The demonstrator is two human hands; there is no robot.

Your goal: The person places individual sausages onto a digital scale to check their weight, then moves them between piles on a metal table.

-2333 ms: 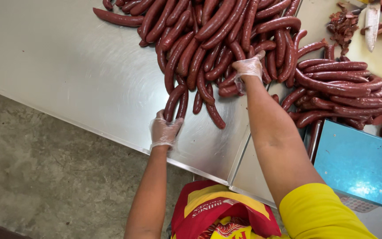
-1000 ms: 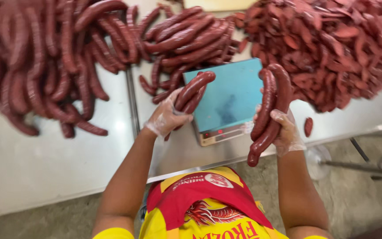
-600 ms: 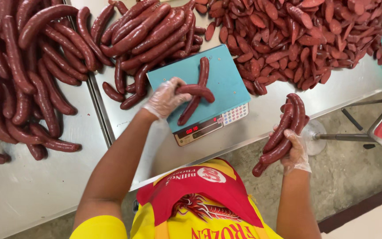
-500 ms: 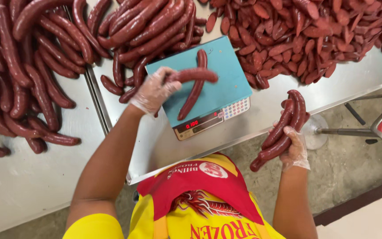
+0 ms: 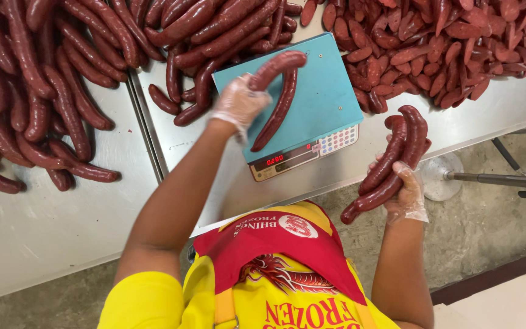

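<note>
Dark-red sausages fill the view from above as we weigh a batch on a steel tabletop. Our left hand, in a thin clear glove, has its fingers curled shut round the end of a curved sausage held just over the turquoise platform of a digital scale; a second long sausage hangs or lies beneath it across the platform, tho we can't tell whether it's in the grip or resting on the scale. The scale's front panel w/ red-lit display and keypad faces us at the tabletop's near edge. Our right hand, also gloved, is off the tabletop's edge, over the concrete floor, fingers wrapped tight round the lower part of a bundle of sausages that stick up & curve toward the scale w/o touching it. Left of the scale, a heap of long sausages spreads over the tabletop, some lying right against the scale's far-left corner. Far right, behind the scale, sits a separate pile of short sausage pieces. A seam divides two tabletop sections. Below, our yellow shirt and red-and-yellow apron; at right, a metal stool base on the floor
</note>
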